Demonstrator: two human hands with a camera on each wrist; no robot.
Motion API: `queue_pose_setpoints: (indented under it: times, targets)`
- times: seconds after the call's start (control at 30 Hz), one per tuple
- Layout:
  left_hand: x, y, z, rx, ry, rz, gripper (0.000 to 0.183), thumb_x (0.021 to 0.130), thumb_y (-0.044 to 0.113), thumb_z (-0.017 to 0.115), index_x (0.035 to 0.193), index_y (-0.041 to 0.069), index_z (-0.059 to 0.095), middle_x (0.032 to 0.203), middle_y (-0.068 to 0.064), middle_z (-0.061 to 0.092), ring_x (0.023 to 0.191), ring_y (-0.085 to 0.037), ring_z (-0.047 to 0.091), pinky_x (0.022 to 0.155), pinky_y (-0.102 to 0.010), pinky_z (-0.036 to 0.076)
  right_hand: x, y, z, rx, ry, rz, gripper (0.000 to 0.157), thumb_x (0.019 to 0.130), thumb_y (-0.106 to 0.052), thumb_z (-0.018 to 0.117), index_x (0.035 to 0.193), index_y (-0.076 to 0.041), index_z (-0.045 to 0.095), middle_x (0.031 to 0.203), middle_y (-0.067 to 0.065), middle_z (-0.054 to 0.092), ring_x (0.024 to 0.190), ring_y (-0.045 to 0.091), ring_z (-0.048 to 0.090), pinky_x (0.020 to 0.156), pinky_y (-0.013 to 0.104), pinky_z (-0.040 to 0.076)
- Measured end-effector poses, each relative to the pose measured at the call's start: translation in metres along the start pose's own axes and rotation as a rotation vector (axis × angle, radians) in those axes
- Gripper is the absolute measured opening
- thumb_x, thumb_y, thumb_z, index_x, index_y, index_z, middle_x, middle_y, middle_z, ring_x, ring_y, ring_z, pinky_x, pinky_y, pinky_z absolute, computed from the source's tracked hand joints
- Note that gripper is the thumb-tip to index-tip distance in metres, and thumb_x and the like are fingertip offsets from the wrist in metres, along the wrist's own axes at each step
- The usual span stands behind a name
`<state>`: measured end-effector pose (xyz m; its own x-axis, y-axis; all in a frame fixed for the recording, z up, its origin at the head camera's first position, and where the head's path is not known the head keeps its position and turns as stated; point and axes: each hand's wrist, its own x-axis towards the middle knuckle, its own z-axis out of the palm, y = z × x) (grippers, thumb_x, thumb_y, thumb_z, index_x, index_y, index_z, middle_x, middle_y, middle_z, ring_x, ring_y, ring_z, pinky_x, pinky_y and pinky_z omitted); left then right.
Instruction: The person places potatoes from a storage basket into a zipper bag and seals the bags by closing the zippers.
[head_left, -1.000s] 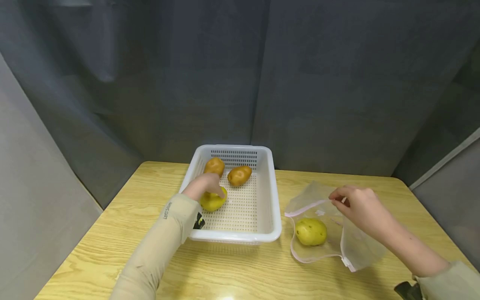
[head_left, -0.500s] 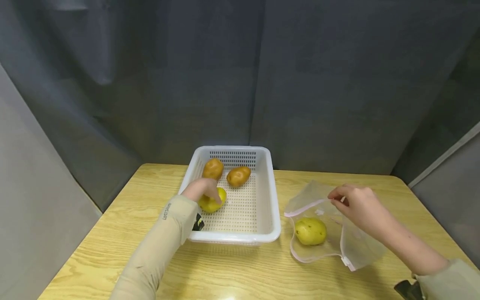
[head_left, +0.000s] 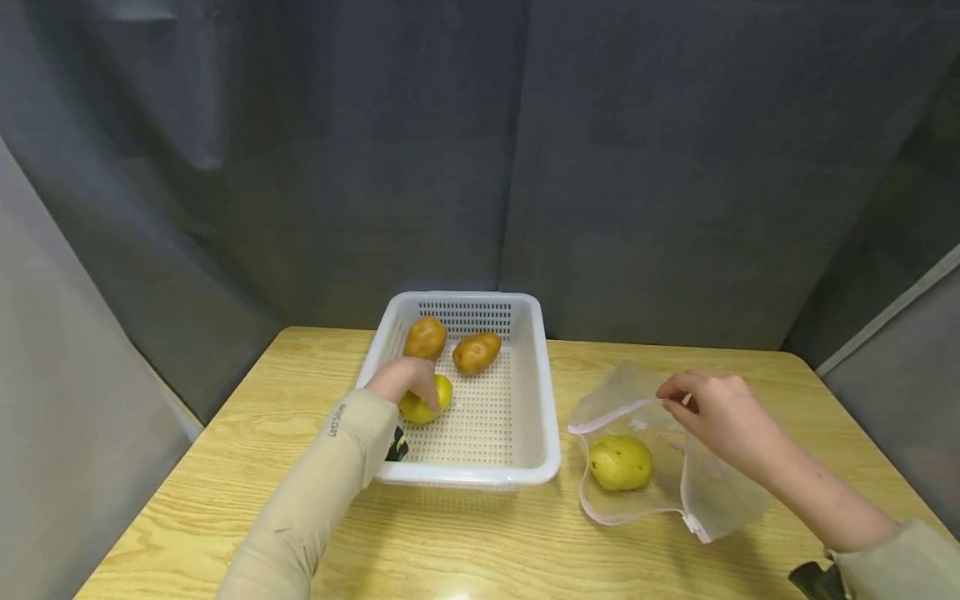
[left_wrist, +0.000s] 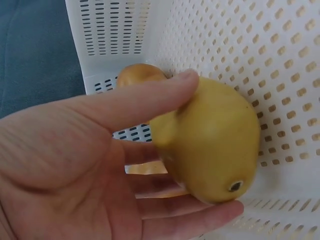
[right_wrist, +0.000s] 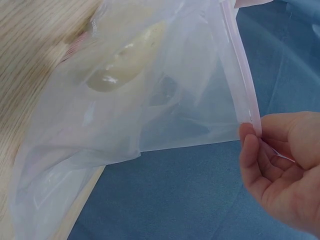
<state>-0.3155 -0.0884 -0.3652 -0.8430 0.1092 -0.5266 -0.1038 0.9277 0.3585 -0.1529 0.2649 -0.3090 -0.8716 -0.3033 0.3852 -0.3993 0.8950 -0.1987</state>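
Note:
My left hand (head_left: 408, 382) reaches into a white plastic basket (head_left: 552, 433) and grips a yellow pear (left_wrist: 215, 140) near its left side. In the left wrist view, the thumb lies over the pear and the fingers curl beneath it, by its dark blossom end. Two orange-brown, pear-like fruits (head_left: 477, 353) lie farther back in the basket. My right hand (head_left: 723, 412) pinches the pink-edged mouth of a clear zip bag (right_wrist: 190, 110) between thumb and fingertips. The bag gapes on the table, with a yellow fruit (head_left: 621, 462) inside.
Both basket and bag rest on a light wood-grain table (head_left: 480, 550). The bag's white slider (head_left: 692, 523) is at its near right corner. A dark curtain (head_left: 390, 167) hangs behind the table, and grey panels stand at both sides.
The left hand's fingers have shifted slightly around the pear, still low in the basket. The right hand keeps its pinch on the bag, nearly still.

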Motion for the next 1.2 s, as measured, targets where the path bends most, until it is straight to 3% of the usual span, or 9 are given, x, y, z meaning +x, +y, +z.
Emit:
queue_pose_setpoints:
  times: [0.07, 0.1, 0.13, 0.3, 0.4, 0.53, 0.83, 1.03, 1.2]
  targets:
    - [0.002, 0.0, 0.001, 0.052, 0.007, 0.004, 0.07, 0.061, 0.009, 0.081, 0.123, 0.006, 0.049, 0.11, -0.008, 0.052, 0.098, -0.021, 0.05, 0.088, -0.038, 0.043, 0.0, 0.0, -0.001, 0.0, -0.001, 0.003, 0.005, 0.076, -0.004, 0.069, 0.081, -0.006, 0.068, 0.077, 0.004, 0.065, 0.058, 0.007, 0.056, 0.048, 0.019, 0.044]
    - [-0.011, 0.007, 0.001, 0.117, 0.018, -0.012, 0.071, 0.061, 0.012, 0.081, 0.124, 0.004, 0.048, 0.111, -0.01, 0.052, 0.1, -0.022, 0.049, 0.089, -0.038, 0.042, 0.0, 0.0, -0.001, 0.001, -0.003, 0.004, 0.005, 0.076, -0.005, 0.069, 0.081, -0.006, 0.068, 0.077, 0.004, 0.065, 0.058, 0.007, 0.056, 0.048, 0.019, 0.044]
    - [-0.006, 0.006, 0.003, 0.131, 0.021, -0.006, 0.072, 0.061, 0.012, 0.082, 0.124, 0.004, 0.048, 0.112, -0.009, 0.053, 0.1, -0.022, 0.05, 0.09, -0.038, 0.042, 0.0, 0.0, -0.001, 0.001, -0.005, 0.005, 0.005, 0.076, -0.005, 0.069, 0.081, -0.006, 0.068, 0.077, 0.004, 0.065, 0.058, 0.007, 0.056, 0.048, 0.019, 0.044]
    - [0.048, -0.005, 0.007, 0.04, 0.052, 0.017, 0.097, 0.041, -0.001, 0.084, 0.129, 0.01, 0.044, 0.109, -0.003, 0.052, 0.088, -0.018, 0.054, 0.075, -0.036, 0.048, 0.0, 0.0, -0.001, -0.001, 0.001, 0.001, 0.005, 0.076, -0.005, 0.069, 0.08, -0.006, 0.068, 0.077, 0.004, 0.065, 0.058, 0.008, 0.056, 0.048, 0.02, 0.044]
    - [0.035, -0.001, 0.004, -0.02, 0.045, -0.008, 0.092, 0.042, -0.003, 0.082, 0.126, 0.01, 0.046, 0.108, -0.004, 0.05, 0.089, -0.019, 0.053, 0.075, -0.035, 0.047, 0.0, 0.001, -0.001, -0.007, 0.016, -0.003, 0.005, 0.075, -0.005, 0.069, 0.08, -0.006, 0.068, 0.077, 0.003, 0.065, 0.058, 0.007, 0.056, 0.049, 0.02, 0.044]
    - [-0.005, 0.007, 0.001, 0.088, 0.019, -0.01, 0.075, 0.06, 0.006, 0.081, 0.127, 0.004, 0.046, 0.111, -0.009, 0.051, 0.098, -0.022, 0.048, 0.09, -0.039, 0.042, 0.0, 0.0, -0.002, -0.004, 0.011, 0.003, 0.006, 0.076, -0.005, 0.069, 0.081, -0.006, 0.068, 0.077, 0.003, 0.065, 0.058, 0.007, 0.056, 0.049, 0.02, 0.044]
    - [-0.004, 0.006, 0.003, 0.196, 0.026, 0.038, 0.07, 0.062, 0.014, 0.081, 0.122, 0.003, 0.048, 0.105, -0.007, 0.054, 0.094, -0.021, 0.049, 0.088, -0.037, 0.043, -0.002, 0.0, -0.002, -0.004, 0.008, 0.0, 0.005, 0.076, -0.005, 0.068, 0.08, -0.006, 0.068, 0.076, 0.002, 0.064, 0.058, 0.006, 0.055, 0.049, 0.019, 0.044]
    - [-0.005, 0.006, 0.004, 0.198, 0.017, 0.063, 0.085, 0.064, 0.015, 0.079, 0.136, 0.003, 0.036, 0.123, -0.01, 0.049, 0.102, -0.022, 0.047, 0.093, -0.038, 0.04, -0.002, 0.0, -0.002, -0.012, 0.009, -0.001, 0.005, 0.075, -0.005, 0.069, 0.08, -0.007, 0.068, 0.076, 0.002, 0.064, 0.059, 0.006, 0.055, 0.049, 0.019, 0.044]
    - [-0.006, 0.007, 0.004, 0.207, 0.031, 0.075, 0.083, 0.065, 0.016, 0.079, 0.136, 0.003, 0.037, 0.127, -0.011, 0.049, 0.102, -0.021, 0.047, 0.095, -0.039, 0.039, -0.001, 0.0, -0.002, -0.006, 0.014, -0.009, 0.006, 0.075, -0.004, 0.069, 0.08, -0.007, 0.068, 0.075, 0.002, 0.064, 0.057, 0.005, 0.054, 0.048, 0.019, 0.043]
